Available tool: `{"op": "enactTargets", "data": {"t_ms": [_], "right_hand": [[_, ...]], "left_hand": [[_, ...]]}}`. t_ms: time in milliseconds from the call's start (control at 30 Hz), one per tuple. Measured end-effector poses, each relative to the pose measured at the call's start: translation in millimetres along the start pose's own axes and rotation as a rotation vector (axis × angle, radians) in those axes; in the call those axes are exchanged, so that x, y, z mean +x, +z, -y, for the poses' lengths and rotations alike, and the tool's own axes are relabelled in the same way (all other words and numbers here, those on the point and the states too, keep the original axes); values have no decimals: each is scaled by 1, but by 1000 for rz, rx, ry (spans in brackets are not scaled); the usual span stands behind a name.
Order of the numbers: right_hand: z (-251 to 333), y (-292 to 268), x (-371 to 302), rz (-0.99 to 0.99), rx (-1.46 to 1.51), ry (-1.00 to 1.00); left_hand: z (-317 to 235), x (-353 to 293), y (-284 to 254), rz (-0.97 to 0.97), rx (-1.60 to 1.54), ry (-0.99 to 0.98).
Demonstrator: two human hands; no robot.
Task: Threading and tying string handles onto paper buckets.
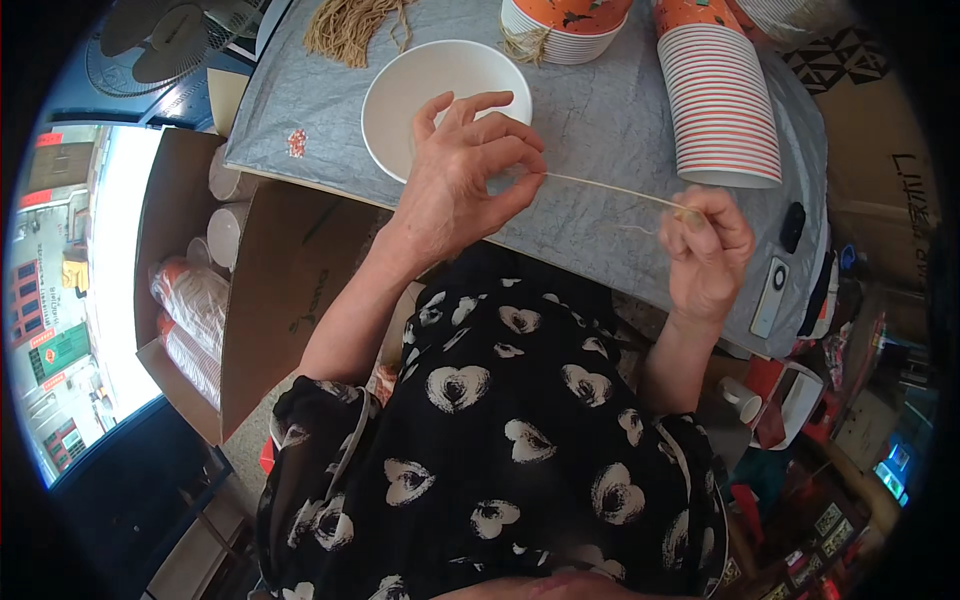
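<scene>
A thin pale string (610, 189) is stretched taut between my two hands above a table draped in grey cloth (600, 110). My left hand (465, 175) pinches one end between thumb and forefinger, its other fingers spread, just in front of a white paper bowl (400, 85). My right hand (705, 250) is closed on the other end, where the string looks looped or knotted. A bundle of the same tan string (350, 25) lies at the far left of the table.
Stacks of orange-and-white paper bowls stand at the back (565, 25) and back right (720, 100). An open cardboard box (270, 290) with wrapped cup stacks (195, 310) sits to my left. A white remote-like device (770, 297) lies near the table's right edge. A fan (165, 35) is upper left.
</scene>
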State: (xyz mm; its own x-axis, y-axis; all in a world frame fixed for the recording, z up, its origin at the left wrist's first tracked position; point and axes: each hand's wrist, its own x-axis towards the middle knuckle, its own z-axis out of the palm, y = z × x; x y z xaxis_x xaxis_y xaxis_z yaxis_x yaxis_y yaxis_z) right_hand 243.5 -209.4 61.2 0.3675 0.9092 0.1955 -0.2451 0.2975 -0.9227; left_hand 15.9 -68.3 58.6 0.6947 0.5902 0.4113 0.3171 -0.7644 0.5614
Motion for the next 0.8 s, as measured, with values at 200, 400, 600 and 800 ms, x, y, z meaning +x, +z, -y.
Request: {"op": "enactTargets", "data": {"t_ms": [200,400,600,800], "right_hand": [[11,-16,-2,23,111,-62],[17,-32,-5,82,169,-109],[12,-36,-8,-21,260,-19],[2,-46,-3,-92,291,16]], "left_hand": [[7,-7,0,-4,75,-30],[10,-11,2,-49,73,-54],[12,-18,-3,-11,88,-98],[13,-28,-22,95,164,-203]]}}
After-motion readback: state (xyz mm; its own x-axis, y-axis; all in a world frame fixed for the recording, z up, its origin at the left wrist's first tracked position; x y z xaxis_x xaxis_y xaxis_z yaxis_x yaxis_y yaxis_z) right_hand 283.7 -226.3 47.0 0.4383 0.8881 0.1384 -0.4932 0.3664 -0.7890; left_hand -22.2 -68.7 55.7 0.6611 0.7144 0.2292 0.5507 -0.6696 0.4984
